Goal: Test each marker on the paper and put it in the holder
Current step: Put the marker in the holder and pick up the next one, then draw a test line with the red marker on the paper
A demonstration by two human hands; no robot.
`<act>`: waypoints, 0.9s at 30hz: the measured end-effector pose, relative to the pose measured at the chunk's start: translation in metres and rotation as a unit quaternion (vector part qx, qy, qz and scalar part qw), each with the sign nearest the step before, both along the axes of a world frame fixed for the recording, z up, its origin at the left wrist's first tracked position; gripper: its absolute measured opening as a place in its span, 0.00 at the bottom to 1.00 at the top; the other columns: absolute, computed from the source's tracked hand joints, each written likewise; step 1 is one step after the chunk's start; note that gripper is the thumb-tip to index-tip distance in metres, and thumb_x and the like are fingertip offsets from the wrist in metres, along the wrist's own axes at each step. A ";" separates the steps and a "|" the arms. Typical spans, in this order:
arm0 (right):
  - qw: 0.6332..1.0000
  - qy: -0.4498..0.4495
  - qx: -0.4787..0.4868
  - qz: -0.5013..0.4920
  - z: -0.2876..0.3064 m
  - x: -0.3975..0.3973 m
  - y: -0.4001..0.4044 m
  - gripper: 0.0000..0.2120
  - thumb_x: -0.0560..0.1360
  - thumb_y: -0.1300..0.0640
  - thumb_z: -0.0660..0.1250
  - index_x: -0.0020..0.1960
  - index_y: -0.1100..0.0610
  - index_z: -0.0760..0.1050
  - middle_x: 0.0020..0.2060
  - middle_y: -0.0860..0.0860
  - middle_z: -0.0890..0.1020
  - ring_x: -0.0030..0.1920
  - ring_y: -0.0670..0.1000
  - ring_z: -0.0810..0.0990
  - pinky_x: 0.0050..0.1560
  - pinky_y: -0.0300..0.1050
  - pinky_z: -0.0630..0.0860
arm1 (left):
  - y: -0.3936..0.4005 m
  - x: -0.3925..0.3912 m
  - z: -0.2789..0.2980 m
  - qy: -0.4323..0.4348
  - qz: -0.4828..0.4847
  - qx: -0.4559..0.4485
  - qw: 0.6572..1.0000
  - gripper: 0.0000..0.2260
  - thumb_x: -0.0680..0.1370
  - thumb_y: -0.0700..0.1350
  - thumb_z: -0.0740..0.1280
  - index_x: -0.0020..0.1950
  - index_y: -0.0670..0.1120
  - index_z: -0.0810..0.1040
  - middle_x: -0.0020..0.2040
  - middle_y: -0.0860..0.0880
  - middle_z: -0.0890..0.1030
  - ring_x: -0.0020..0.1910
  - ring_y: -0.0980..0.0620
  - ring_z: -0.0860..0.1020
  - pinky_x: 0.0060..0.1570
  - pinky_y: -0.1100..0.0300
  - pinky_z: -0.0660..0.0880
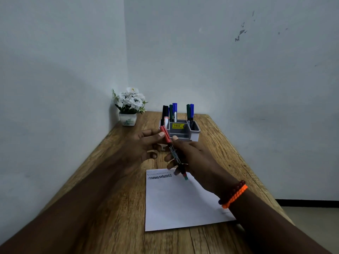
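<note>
A black marker (pixel 175 154) with a red cap (pixel 165 133) is held slanted above the top of the white paper (pixel 181 202). My right hand (pixel 194 158) grips its barrel. My left hand (pixel 145 143) pinches the red cap with thumb and fingers. The cap sits on the marker's upper end, and the lower end hangs over the paper. Scribbled zigzag lines (pixel 159 176) run along the paper's top edge. Just beyond my hands stands the grey holder (pixel 196 130), with several capped markers upright in it: black, green and blue.
A small white pot of white flowers (pixel 130 107) stands in the back left corner of the wooden table (pixel 113 208). Walls close in on the left and behind. The table's right edge drops to the floor. Bracelets circle my right wrist.
</note>
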State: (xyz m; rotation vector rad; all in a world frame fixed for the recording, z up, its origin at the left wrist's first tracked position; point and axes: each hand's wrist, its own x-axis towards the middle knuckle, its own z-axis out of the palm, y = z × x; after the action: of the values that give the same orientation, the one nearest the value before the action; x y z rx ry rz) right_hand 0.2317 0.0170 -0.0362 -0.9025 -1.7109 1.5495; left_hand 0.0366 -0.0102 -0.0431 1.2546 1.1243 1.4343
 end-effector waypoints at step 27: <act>1.000 0.014 -0.007 -0.006 -0.003 0.005 0.000 0.16 0.79 0.43 0.70 0.43 0.54 0.87 0.28 0.52 0.71 0.26 0.47 0.62 0.25 0.40 0.58 | 0.004 0.012 -0.010 -0.011 -0.008 0.026 1.000 0.17 0.70 0.53 0.75 0.52 0.42 0.86 0.49 0.39 0.84 0.48 0.43 0.82 0.37 0.60 0.77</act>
State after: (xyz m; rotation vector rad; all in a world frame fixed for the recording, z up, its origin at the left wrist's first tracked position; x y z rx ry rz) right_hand 0.2362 0.0175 -0.0391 -0.8935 -1.6741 1.5616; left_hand 0.0484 -0.0065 -0.0535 1.2781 1.0648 1.4713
